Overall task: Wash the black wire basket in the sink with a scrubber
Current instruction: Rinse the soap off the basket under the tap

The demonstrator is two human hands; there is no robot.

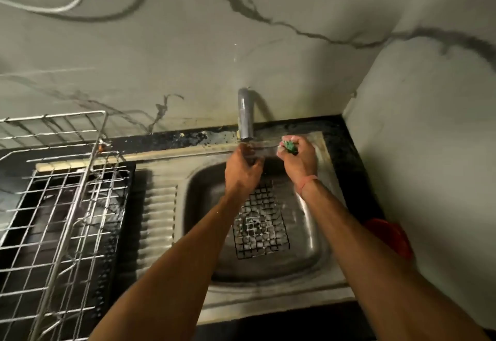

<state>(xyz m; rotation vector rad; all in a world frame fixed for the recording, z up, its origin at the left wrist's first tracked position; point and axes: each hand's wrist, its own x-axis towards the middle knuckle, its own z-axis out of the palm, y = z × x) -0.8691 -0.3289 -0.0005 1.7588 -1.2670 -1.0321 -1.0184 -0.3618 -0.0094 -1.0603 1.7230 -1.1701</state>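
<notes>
The black wire basket [259,228] leans in the steel sink [268,295], its mesh flecked with white foam. My left hand [241,174] is curled round the basket's top edge, directly under the spout of the grey tap [246,115]. The picture is blurred there, so whether water is running is unclear. My right hand [300,161] is raised over the sink's back right corner, clear of the basket, and grips a foamy green scrubber [290,147].
A metal wire dish rack [61,206] stands on the black counter left of the ribbed drainboard [158,220]. A red round object [389,236] lies on the counter right of the sink. Marbled walls close in behind and at the right.
</notes>
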